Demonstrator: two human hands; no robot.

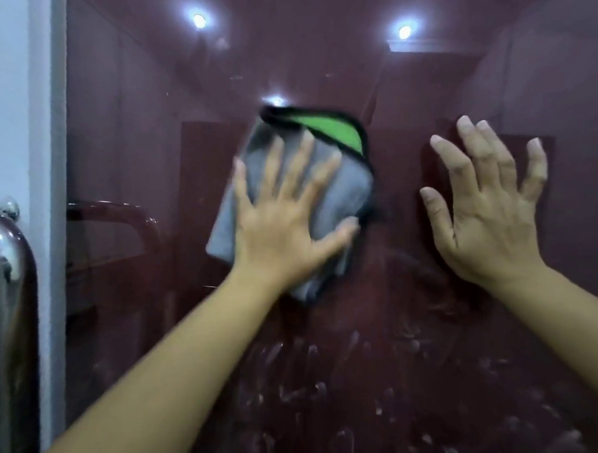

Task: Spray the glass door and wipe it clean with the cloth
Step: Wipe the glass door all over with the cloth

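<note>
The dark reddish glass door fills the view and mirrors ceiling lights. My left hand presses a folded grey cloth flat against the glass at mid height, fingers spread straight. The cloth has a black edge and a green underside folded over at its top. My right hand lies open on the glass to the right of the cloth, fingers spread, holding nothing. White smears and streaks cover the lower part of the glass. No spray bottle is in view.
A chrome door handle stands at the left edge, beside a white door frame. A reflected handle shape shows in the glass at the left.
</note>
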